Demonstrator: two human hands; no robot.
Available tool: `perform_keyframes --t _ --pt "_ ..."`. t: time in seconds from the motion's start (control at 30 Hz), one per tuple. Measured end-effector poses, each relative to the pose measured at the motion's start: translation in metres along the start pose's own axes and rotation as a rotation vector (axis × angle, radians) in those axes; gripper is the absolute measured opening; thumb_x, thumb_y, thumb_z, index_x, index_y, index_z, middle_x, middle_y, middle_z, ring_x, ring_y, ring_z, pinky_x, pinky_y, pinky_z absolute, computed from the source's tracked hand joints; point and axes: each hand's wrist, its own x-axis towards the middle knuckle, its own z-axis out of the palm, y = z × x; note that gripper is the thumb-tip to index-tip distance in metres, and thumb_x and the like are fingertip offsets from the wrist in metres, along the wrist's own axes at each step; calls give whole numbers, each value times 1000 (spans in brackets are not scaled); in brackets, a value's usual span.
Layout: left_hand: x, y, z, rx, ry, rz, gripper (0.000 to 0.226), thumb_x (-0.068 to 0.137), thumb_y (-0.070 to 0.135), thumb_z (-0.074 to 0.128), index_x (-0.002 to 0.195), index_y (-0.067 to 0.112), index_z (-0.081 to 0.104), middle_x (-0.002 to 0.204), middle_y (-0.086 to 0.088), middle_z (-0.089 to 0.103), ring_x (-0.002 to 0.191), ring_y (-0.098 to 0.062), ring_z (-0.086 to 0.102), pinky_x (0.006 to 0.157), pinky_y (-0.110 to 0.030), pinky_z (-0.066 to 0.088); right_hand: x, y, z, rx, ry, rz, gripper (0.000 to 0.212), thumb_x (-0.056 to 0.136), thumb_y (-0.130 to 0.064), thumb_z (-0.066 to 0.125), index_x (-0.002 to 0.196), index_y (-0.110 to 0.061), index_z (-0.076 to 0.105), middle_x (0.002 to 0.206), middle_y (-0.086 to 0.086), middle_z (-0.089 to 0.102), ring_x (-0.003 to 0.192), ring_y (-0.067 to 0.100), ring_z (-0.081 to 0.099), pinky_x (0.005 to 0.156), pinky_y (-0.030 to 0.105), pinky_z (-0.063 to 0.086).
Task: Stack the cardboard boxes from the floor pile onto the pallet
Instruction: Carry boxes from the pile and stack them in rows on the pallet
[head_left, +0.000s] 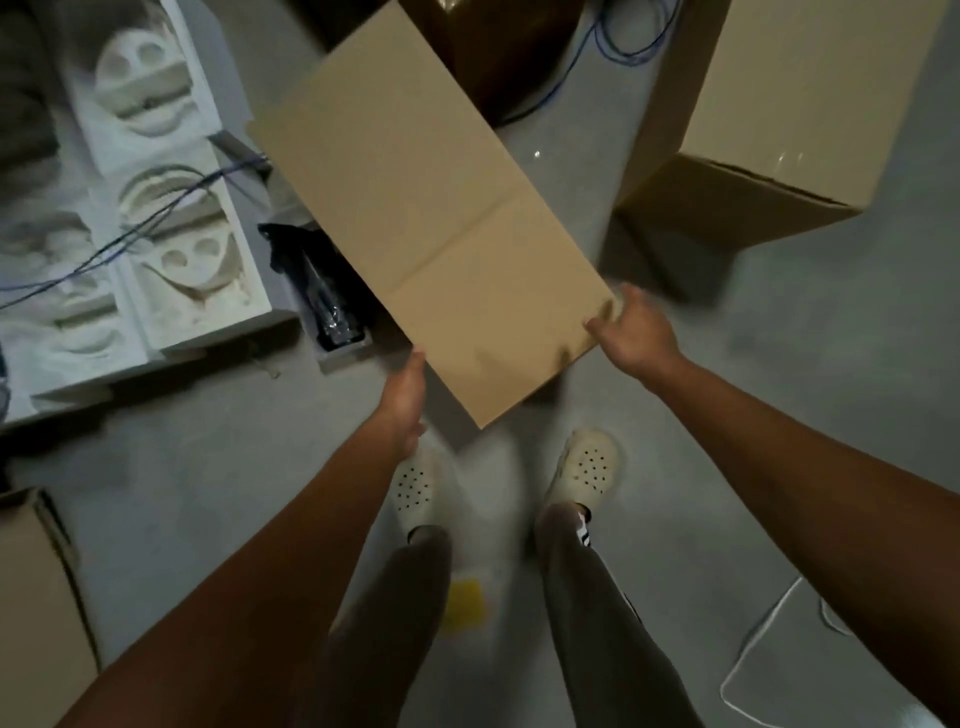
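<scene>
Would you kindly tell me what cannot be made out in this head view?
- The pallet: nowhere in the head view.
- The right hand: motion blur hides whether its fingers grip the corner of the cardboard box.
- Underside of the cardboard box: hidden by its own top face.
- The black item: partly covered by the cardboard box, unidentifiable.
- The dark box: cut off by the top edge.

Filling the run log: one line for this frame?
box: between both hands | left hand: flat on near-left side | right hand: at right corner | second box: on floor, right
</scene>
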Motion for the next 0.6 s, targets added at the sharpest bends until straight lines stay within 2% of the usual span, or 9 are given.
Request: perform_keyframes --t 0.07,0.13,0.23,0.3,0.4,0.47,0.53,0.6 --pt "16 -11 17 -55 -77 -79 73 101 63 33 160 22 19 166 -9 20 152 -32 19 121 -54 22 18 10 10 -21 -74 28 69 91 -28 69 147 -6 37 152 18 41 137 36 43 107 39 38" --pt "20 -14 32 -166 -129 -97 67 102 63 31 155 23 33 159 -11 37 147 -31 32 115 -51 30 27 16 14 -15 -115 30 67 86 -25 71 143 -8 40 146 17 45 130 37 48 103 40 43" --pt "8 -11 46 -217 -85 -36 53 105 56 34 142 22 49 140 -10 59 127 -29 57 108 -46 44 24 19 5 19 -127 19 60 85 -27 71 138 -9 48 140 17 50 126 37 52 102 42 47" --pt "-12 -8 47 -206 -62 -4 53 106 51 36 142 16 51 135 -11 62 120 -27 61 103 -45 49 11 16 -10 40 -138 25 62 87 -32 69 141 -12 49 142 16 47 124 36 52 103 42 46" --pt "-53 -4 35 -172 28 25 56 100 55 46 133 11 55 122 -11 67 108 -26 64 81 -35 51 -18 13 -39 124 -125 31 67 75 -47 64 137 -23 58 136 10 51 122 32 52 105 42 45" --pt "-85 5 29 -144 86 67 52 98 55 48 122 10 59 111 -8 67 105 -27 63 84 -36 49 -42 9 -63 259 -102 23 68 70 -50 66 135 -30 60 133 4 55 121 28 52 102 44 47" --pt "-121 18 24 -139 111 106 41 100 50 49 117 14 61 114 -7 68 108 -26 64 95 -40 49 -72 -7 -90 384 -91 -5 62 80 -38 74 139 -29 56 133 -1 57 120 23 53 96 41 51" --pt "-157 32 19 -208 74 110 24 104 37 48 104 19 64 101 -5 71 89 -19 67 80 -34 53 -98 -27 -117 483 -84 -69 58 88 -27 74 142 -28 54 138 -3 58 123 19 53 102 42 48"
